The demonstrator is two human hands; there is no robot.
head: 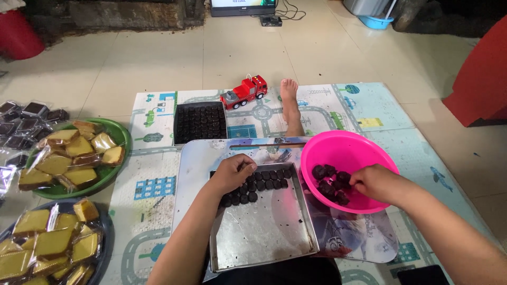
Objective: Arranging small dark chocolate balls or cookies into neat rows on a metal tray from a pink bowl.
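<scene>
A metal tray [264, 237] lies in front of me with two rows of small dark round pieces [269, 180] along its far end. My left hand [232, 172] rests over the left end of those rows, fingers curled, touching the pieces. To the right a pink bowl [343, 150] holds several dark lumps [328, 184]. My right hand [372, 182] reaches into the bowl, fingertips on the lumps. Whether either hand grips a piece is hidden.
A black tray [200, 122] full of dark pieces and a red toy truck [244, 91] lie farther out, beside a bare foot [289, 97]. A green plate [119, 134] and a dark plate [104, 227] of wrapped yellow cakes [74, 153] sit left. All rests on a play mat [153, 184].
</scene>
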